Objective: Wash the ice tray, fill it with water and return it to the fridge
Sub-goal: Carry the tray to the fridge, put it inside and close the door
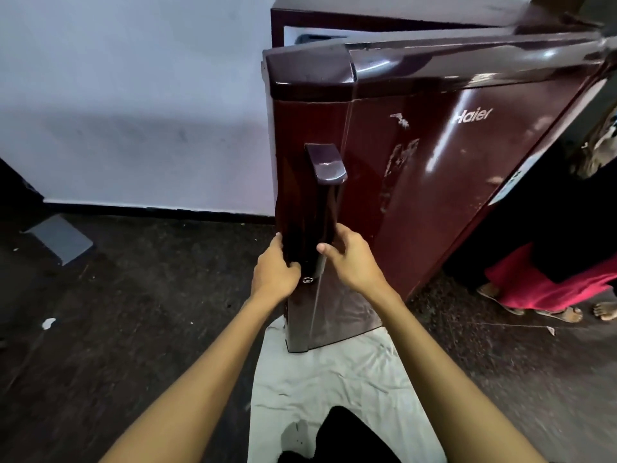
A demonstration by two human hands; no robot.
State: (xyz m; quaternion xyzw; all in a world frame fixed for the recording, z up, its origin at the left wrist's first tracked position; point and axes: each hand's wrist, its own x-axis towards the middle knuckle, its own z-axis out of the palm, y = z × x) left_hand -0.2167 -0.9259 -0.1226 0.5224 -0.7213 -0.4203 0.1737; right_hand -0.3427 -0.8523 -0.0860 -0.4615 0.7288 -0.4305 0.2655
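The fridge (pixel 434 182) stands against the wall (pixel 133 111), its door (pixel 417 168) swung partly open toward the camera; the handle (pixel 325 195) runs down the door's left edge; a cloth (pixel 334 379) lies on the floor (pixel 117 329) before the door; a second person's feet (pixel 567 312) stand to the right.

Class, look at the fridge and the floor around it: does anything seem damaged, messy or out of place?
Yes. The fridge door has scuffed, peeling patches on its front beside the handle. A rumpled white cloth lies under the door's corner, and a white scrap litters the dark floor to the left.
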